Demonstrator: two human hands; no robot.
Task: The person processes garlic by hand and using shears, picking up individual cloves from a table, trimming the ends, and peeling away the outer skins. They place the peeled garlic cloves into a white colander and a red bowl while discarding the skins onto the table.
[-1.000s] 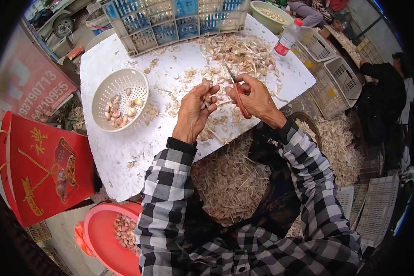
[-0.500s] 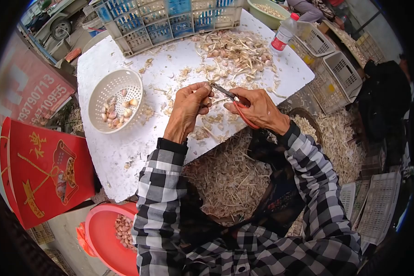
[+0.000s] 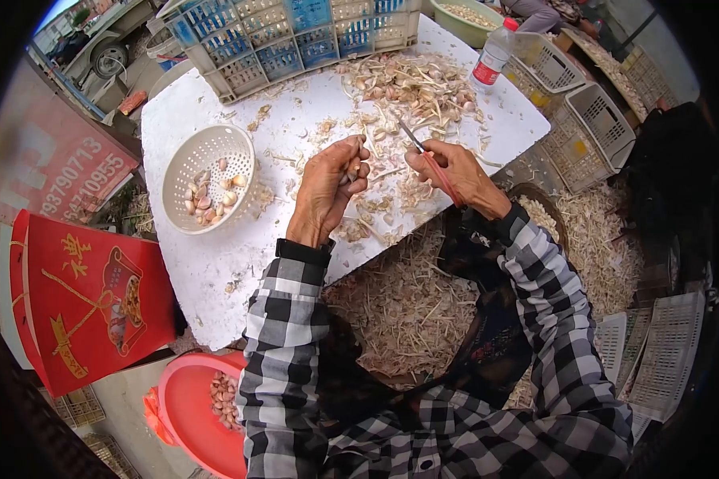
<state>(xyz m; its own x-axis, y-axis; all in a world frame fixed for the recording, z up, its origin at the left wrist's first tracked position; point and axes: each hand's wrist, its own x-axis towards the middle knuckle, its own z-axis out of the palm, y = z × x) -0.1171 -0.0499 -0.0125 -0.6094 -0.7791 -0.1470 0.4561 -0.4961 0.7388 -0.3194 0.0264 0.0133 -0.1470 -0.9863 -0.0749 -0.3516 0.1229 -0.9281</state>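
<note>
My left hand (image 3: 330, 180) is closed above the white table (image 3: 208, 279), its thumb and fingers pinched together. Bits of garlic (image 3: 349, 176) show between the curled fingers, mostly hidden. In my right hand (image 3: 461, 177) is a pair of scissors (image 3: 411, 137) with red handles, the dark blades pointing up and left, apart from my left hand. Beyond both hands lies a heap of garlic (image 3: 411, 84) with dry stems and skins. To the left stands a white colander (image 3: 173, 180) with several garlic cloves (image 3: 208, 199) in it.
A blue and white crate (image 3: 295, 44) stands at the table's back, a red-capped bottle (image 3: 494, 57) at the right corner. Left are a red gift box (image 3: 96, 295) and a red basin (image 3: 185, 407) of cloves. Garlic trimmings (image 3: 411, 311) lie below the table edge.
The scissors have moved away from my left fingertips, rightward with my right hand. My left hand stays closed in about the same place. The whole view has shifted slightly.
</note>
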